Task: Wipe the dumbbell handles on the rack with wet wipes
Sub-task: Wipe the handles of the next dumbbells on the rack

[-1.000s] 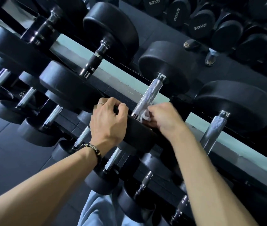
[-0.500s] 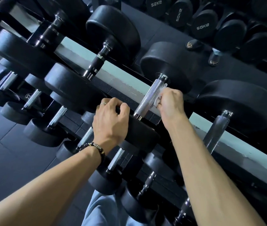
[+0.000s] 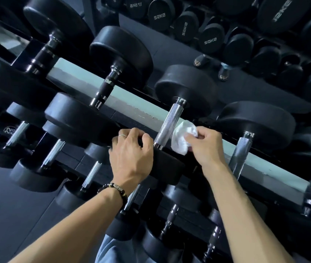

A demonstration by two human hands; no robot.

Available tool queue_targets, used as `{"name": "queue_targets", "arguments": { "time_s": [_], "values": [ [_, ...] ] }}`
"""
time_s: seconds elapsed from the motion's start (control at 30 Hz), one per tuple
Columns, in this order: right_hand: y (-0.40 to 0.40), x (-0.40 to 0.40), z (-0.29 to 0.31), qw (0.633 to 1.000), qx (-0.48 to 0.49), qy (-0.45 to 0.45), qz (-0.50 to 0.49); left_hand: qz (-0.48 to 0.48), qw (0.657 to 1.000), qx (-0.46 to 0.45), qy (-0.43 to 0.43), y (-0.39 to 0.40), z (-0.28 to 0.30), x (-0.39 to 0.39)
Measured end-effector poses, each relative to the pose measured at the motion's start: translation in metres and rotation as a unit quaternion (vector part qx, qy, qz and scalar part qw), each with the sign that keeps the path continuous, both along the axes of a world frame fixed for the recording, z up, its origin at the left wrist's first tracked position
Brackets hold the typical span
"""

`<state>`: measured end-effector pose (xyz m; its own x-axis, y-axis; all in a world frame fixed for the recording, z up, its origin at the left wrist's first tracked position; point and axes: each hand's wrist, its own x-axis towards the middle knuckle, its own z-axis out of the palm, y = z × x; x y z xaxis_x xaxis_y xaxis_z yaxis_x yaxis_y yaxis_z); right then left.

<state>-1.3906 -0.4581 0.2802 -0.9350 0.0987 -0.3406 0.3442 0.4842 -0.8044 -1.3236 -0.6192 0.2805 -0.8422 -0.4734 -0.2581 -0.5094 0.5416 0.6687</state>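
Observation:
A dumbbell with a knurled silver handle (image 3: 168,123) lies on the top tier of the rack (image 3: 132,102), its near black head (image 3: 167,168) toward me. My left hand (image 3: 130,154) grips the top edge of that near head, fingers curled over it. My right hand (image 3: 206,146) pinches a crumpled white wet wipe (image 3: 182,136) just right of the handle; the wipe sits beside the handle's lower half, touching or almost touching it.
More black dumbbells fill the top tier to the left (image 3: 120,52) and right (image 3: 255,124), and the lower tiers (image 3: 37,173) below. A second rack of labelled dumbbells (image 3: 209,42) stands behind. A person's sandalled feet (image 3: 224,72) show beyond the rack.
My right hand slid the wipe up the silver handle, then came back down and off to the handle's right side. My left hand kept its grip on the near head.

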Motion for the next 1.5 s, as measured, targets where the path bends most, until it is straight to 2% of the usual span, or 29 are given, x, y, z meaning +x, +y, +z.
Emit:
{"name": "queue_targets", "arguments": {
  "time_s": [0.1, 0.17, 0.3, 0.37, 0.5, 0.6, 0.73, 0.8, 0.87, 0.9, 1.03, 1.17, 1.27, 1.37, 1.43, 1.5],
  "values": [
    [0.009, 0.002, 0.028, 0.998, -0.057, -0.005, 0.021, -0.099, 0.994, -0.037, -0.01, -0.01, 0.004, -0.007],
    [0.005, 0.006, 0.038, 0.994, -0.098, -0.022, 0.043, -0.174, 0.984, -0.023, 0.036, -0.022, 0.012, -0.018],
    [-0.015, 0.01, 0.045, 0.988, -0.149, -0.023, 0.034, -0.253, 0.946, 0.19, 0.073, -0.03, 0.032, -0.044],
    [-0.025, 0.013, 0.043, 0.984, -0.171, -0.031, 0.032, -0.237, 0.945, 0.208, 0.087, -0.03, 0.033, -0.052],
    [-0.036, 0.02, 0.038, 0.983, -0.174, -0.028, -0.052, -0.13, 0.973, 0.177, 0.078, -0.047, 0.019, -0.063],
    [-0.035, 0.034, 0.029, 0.994, -0.072, -0.006, -0.077, -0.054, 0.991, 0.116, 0.032, -0.057, 0.008, -0.076],
    [-0.043, 0.055, 0.01, 0.997, 0.002, 0.0, -0.077, -0.073, 0.994, 0.085, 0.019, -0.04, 0.004, -0.099],
    [-0.047, 0.058, 0.003, 0.996, 0.023, 0.02, -0.081, -0.104, 0.986, 0.13, -0.001, -0.024, 0.004, -0.11],
    [-0.052, 0.058, -0.001, 0.995, 0.027, 0.023, -0.098, -0.133, 0.965, 0.224, -0.032, -0.017, 0.007, -0.114],
    [-0.054, 0.058, -0.004, 0.994, 0.027, 0.025, -0.107, -0.16, 0.956, 0.241, -0.051, -0.019, 0.006, -0.114],
    [-0.061, 0.059, -0.011, 0.989, 0.029, 0.063, -0.133, -0.253, 0.935, 0.226, -0.102, -0.038, 0.0, -0.099],
    [-0.063, 0.059, -0.011, 0.985, 0.02, 0.049, -0.165, -0.155, 0.937, 0.306, -0.063, -0.015, 0.006, -0.126],
    [-0.063, 0.059, -0.014, 0.981, 0.003, 0.047, -0.187, -0.221, 0.949, 0.215, -0.058, -0.008, 0.009, -0.133],
    [-0.064, 0.06, -0.014, 0.981, 0.009, 0.063, -0.183, -0.342, 0.931, 0.11, -0.063, -0.018, 0.012, -0.108],
    [-0.065, 0.06, -0.014, 0.981, 0.011, 0.066, -0.183, -0.355, 0.929, 0.098, -0.038, -0.018, 0.014, -0.106],
    [-0.065, 0.06, -0.014, 0.98, 0.01, 0.066, -0.187, -0.327, 0.939, 0.11, -0.007, -0.012, 0.013, -0.122]
  ]
}}
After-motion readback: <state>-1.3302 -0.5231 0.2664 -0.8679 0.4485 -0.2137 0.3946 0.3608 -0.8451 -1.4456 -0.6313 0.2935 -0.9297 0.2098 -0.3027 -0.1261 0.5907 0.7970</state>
